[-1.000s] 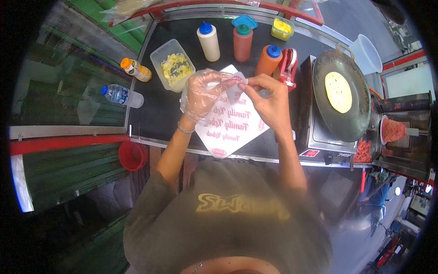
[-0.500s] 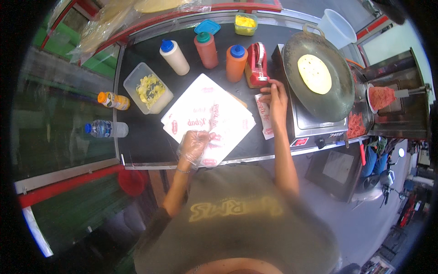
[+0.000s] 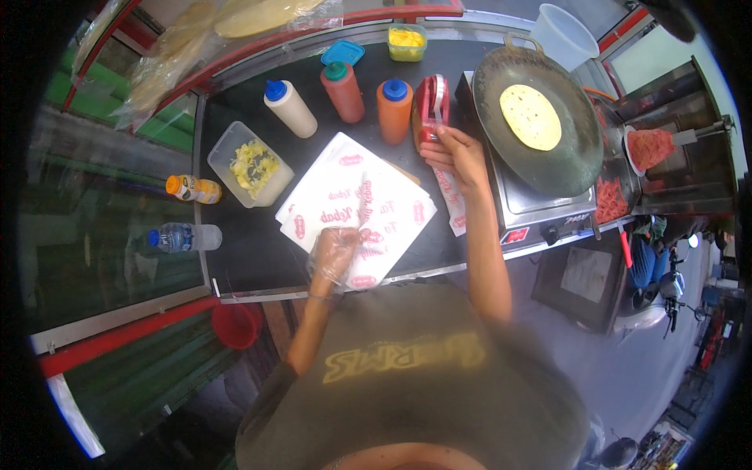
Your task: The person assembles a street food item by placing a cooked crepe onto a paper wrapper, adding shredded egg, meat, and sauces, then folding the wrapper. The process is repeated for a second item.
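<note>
Fingers of the left hand (image 3: pixel 335 249), gloved in clear plastic, were curled in on the near part of the printed paper sheets (image 3: pixel 345 196); whether they gripped one I could not tell. To the right of and beyond those sheets, the bare right hand (image 3: pixel 456 155) had its thumb and fingers narrowly spaced at the near end of a red tape dispenser (image 3: pixel 431 106), though whether they pinched any tape could not be made out. The paper sheets lay cornerwise on the black worktop (image 3: pixel 243 258). Well to their left were a water bottle (image 3: pixel 186 237) with a blue cap and an orange-capped bottle (image 3: pixel 194 189); nearer on that side sat a clear container (image 3: pixel 276 186) of chopped yellowish pieces. Beyond the sheets, from left to right, came a white squeeze bottle (image 3: pixel 292 111), a red squeeze bottle (image 3: pixel 343 95) with a green cap, and an orange squeeze bottle (image 3: pixel 394 117). Just beside the sheets on the right lay a narrow printed strip (image 3: pixel 453 205). Farther right of them, a stove (image 3: pixel 521 210) bore a dark pan (image 3: pixel 576 160) with a round flatbread (image 3: pixel 530 117) in it, and rightmost was a reddish mass of meat (image 3: pixel 650 149) on a metal rod.
</note>
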A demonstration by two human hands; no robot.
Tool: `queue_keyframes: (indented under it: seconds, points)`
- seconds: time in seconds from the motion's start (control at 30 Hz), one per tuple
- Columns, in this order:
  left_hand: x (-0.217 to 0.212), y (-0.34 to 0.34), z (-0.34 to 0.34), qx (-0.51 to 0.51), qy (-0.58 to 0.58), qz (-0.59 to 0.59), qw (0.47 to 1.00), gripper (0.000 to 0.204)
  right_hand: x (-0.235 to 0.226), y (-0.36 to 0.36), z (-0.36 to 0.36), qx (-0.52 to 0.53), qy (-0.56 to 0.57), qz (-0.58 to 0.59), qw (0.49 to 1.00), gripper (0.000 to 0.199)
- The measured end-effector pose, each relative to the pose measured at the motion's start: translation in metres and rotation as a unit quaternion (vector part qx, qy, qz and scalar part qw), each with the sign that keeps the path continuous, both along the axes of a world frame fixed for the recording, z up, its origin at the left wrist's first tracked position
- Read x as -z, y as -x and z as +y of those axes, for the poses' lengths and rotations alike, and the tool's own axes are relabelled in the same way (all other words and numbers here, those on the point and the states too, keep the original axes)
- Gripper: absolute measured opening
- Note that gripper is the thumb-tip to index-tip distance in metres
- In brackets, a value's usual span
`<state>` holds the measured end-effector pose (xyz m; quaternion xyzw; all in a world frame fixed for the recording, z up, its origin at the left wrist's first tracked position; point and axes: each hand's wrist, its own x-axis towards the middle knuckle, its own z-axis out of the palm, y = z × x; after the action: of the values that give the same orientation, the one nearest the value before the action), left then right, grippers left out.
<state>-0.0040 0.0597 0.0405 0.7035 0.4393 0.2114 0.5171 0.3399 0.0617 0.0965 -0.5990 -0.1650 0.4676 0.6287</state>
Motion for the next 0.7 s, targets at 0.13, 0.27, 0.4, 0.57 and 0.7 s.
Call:
queue_keyframes:
  seconds: [0.13, 0.27, 0.4, 0.57, 0.7]
  points:
    - [-0.019, -0.005, -0.001, -0.061, 0.050, 0.039, 0.996, 0.033, 0.008, 0.018, -0.018, 0.020, -0.003, 0.006, 1.000, 0.032]
    - [-0.033, -0.009, 0.001, -0.052, 0.098, 0.067, 0.992, 0.036, 0.024, 0.022, -0.020, 0.052, 0.016, -0.105, 0.993, 0.033]
    - [-0.030, -0.008, -0.002, -0.068, 0.048, 0.084, 0.993, 0.039, 0.039, 0.026, -0.016, 0.086, 0.012, -0.146, 0.985, 0.032]
    - [-0.015, -0.008, 0.000, -0.071, 0.131, 0.029, 0.988, 0.038, 0.037, 0.038, -0.024, 0.111, -0.015, -0.168, 0.979, 0.026]
    - [-0.013, -0.008, -0.002, -0.076, 0.101, 0.046, 0.991, 0.039, 0.029, 0.072, -0.052, 0.036, -0.085, -0.304, 0.948, 0.022]
